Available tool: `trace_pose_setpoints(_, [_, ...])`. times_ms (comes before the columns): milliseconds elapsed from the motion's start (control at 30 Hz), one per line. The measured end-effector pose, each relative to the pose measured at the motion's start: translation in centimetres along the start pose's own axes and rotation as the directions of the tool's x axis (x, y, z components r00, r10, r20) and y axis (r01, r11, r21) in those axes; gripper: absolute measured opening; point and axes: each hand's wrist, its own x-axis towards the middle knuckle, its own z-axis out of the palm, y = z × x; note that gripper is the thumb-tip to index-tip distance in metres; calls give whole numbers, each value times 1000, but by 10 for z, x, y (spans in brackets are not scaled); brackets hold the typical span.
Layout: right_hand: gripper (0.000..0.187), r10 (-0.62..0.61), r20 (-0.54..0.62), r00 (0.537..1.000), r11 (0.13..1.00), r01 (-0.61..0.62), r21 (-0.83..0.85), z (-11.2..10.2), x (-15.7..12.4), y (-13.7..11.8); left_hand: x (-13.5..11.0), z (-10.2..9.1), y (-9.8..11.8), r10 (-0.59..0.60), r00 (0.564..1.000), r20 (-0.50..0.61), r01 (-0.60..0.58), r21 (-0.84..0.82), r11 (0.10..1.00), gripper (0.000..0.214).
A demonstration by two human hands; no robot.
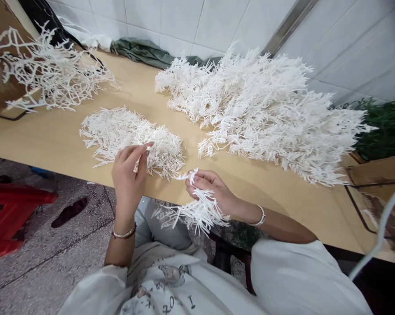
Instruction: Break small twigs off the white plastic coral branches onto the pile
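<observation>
My left hand [130,175] is closed in a pinch above the front of a small pile of white artificial sprigs [115,129]. A small white tip shows between its thumb and forefinger; it looks like part of a sprig, though the pile behind makes its extent hard to see. Lower and to the right, my right hand [213,190] grips a white artificial branch [204,212]. Its stem end sticks out past the thumb and fingers toward the left. The bushy end hangs under the palm, over the table's front edge and my lap.
A large heap of white branches [266,113] lies at the back right. Bare, tangled white stems [49,72] are at the back left. Green foliage [384,122] sits above a cardboard box [381,175] on the right. A red stool [16,210] stands on the floor, left.
</observation>
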Motion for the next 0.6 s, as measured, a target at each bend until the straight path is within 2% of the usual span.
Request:
trace_pose_setpoints(67, [38, 15, -57, 998, 1000, -15, -5, 2, 1, -1, 6, 9, -10, 108, 994, 0, -106, 162, 981, 23])
trace_pose_setpoints(133, [39, 15, -83, 996, 1000, -17, -23, 1, 2, -2, 9, 16, -18, 146, 989, 35, -150, 234, 961, 28])
trace_pose_setpoints(267, [38, -1, -106, 994, 996, -8, -86, -2, 2, -5, 9, 25, -26, 134, 981, 139, -166, 254, 953, 41])
trace_pose_setpoints(367, [35, -48, -107, 993, 993, 36, -112, -3, 2, -4, 8, 29, -27, 123, 980, 158, -161, 257, 953, 41])
trace_pose_setpoints(433, [32, -64, -109, 992, 993, 52, -109, -3, 3, -3, 9, 30, -26, 123, 985, 123, -151, 247, 957, 36])
trace_pose_setpoints(500, [30, -53, -122, 991, 995, 42, -90, -3, 4, -3, 10, 27, -20, 126, 991, 34, -130, 205, 970, 32])
trace_pose_setpoints(600, [29, -60, -111, 992, 995, 50, -89, -2, 4, -6, 5, 14, -1, 100, 989, -108, -96, 41, 995, 27])
